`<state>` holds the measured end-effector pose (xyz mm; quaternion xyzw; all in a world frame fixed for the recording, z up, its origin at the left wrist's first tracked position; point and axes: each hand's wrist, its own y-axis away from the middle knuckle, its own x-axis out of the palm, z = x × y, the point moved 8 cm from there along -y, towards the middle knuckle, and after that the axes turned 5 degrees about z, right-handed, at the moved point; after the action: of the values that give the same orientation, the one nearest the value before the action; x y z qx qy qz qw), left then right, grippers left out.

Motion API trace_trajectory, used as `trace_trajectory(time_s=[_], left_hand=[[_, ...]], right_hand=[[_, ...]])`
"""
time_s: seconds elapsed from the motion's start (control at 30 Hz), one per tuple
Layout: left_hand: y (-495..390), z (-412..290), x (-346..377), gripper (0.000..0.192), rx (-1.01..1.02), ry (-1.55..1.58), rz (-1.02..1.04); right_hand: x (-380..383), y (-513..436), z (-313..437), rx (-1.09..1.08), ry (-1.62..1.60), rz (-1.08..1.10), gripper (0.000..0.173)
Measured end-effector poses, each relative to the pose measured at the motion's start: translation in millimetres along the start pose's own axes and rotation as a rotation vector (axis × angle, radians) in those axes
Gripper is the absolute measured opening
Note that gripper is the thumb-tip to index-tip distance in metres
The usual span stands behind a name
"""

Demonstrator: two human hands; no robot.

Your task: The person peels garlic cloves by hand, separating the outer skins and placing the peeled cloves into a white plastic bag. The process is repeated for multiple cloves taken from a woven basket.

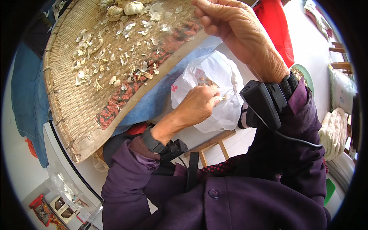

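My left hand is over an opened white plastic bag, its thumb and fingers pinching a small pale piece, maybe garlic or its skin. Several brownish cloves lie inside the bag. Raised at the top, my right hand has its thumb and index fingertips together near the edge of a woven tray; whether something small is between them I cannot tell. On the tray, whole garlic bulbs lie at the far end, and scattered garlic skins cover much of the middle.
Blue cloth hangs under the tray's near edge. A red bag stands at the upper right, beside a green bowl with pale pieces. A wooden frame is below the plastic bag. Folded cloth lies at the right.
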<state>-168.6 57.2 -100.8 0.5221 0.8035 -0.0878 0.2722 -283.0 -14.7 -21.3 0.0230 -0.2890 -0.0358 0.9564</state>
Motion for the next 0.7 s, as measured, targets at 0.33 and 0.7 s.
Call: trace_trajectory(time_s=[0.33, 0.7], left_hand=[[-53.5, 83.9, 50.6, 0.015, -0.188, -0.357, 0.097], [-65.1, 151.4, 121.2, 0.037, -0.206, -0.470, 0.422]], right_hand=[[-11.3, 6.7, 8.1, -0.017, 0.045, 0.040, 0.014], [-0.9, 12.3, 12.0, 0.012, 0.063, 0.022, 0.015]])
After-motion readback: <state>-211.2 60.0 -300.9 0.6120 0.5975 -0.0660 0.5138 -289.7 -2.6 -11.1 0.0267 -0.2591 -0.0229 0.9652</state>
